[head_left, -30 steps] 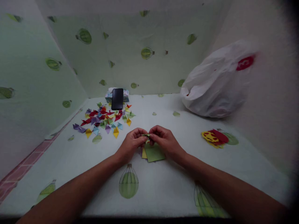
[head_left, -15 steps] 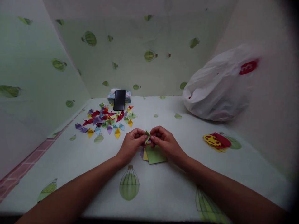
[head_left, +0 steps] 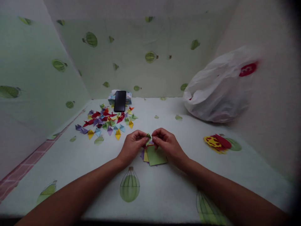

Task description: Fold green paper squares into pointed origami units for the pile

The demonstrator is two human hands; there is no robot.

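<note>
My left hand (head_left: 134,144) is closed, with thumb and forefinger pinching a small green folded paper (head_left: 148,139), which looks like an origami piece. Just to its right, my right hand (head_left: 166,143) is closed too, its thumb and fingertips pressed together beside the paper's edge. Whether those right fingertips grip a corner of it is too small to make out. Below both hands lies a fanned stack of square paper sheets (head_left: 157,156), green on top, with yellow and purple ones showing at the left.
Many colourful folded paper birds (head_left: 109,121) lie spread at the left back. Behind them, a black phone (head_left: 120,101) leans against a tissue box (head_left: 128,98). A full white plastic bag (head_left: 216,91) stands at the right back, with red and yellow cut-outs (head_left: 217,142) nearer me.
My right fingertips have drawn slightly away from the green folded paper, which stays in my left fingers. The view has shifted a little.
</note>
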